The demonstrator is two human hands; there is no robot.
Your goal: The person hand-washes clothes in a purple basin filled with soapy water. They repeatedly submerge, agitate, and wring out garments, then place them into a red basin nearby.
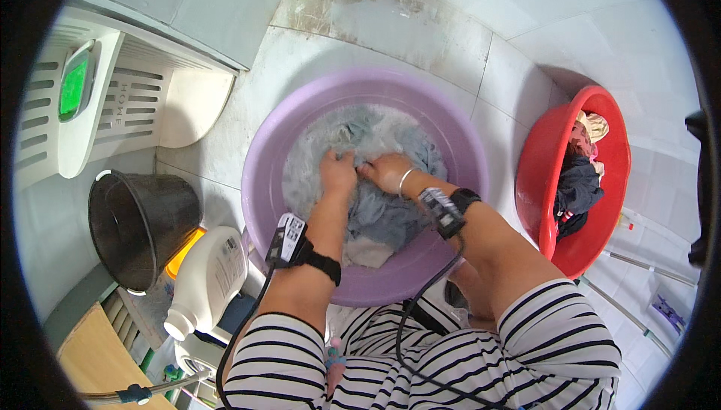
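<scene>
A round purple plastic basin (360, 289) stands on the tiled floor before me, holding sudsy water and wet grey-blue cloth (383, 213). My left hand (339, 172) grips part of the cloth near the basin's middle. Close beside it, my right hand (387, 172), with a silver bangle at the wrist, pinches the same cloth between its fingers. The two hands almost touch. A paler piece of cloth (367, 252) lies at the near side of the water. Suds partly hide the fabric.
At the right, a red plastic basin (611, 207) leans tilted with clothes (577, 185) inside. To the left are a black bucket (169, 201), a white detergent bottle (211, 275) and a slotted white plastic rack (186, 106). Cables run from devices strapped to both forearms.
</scene>
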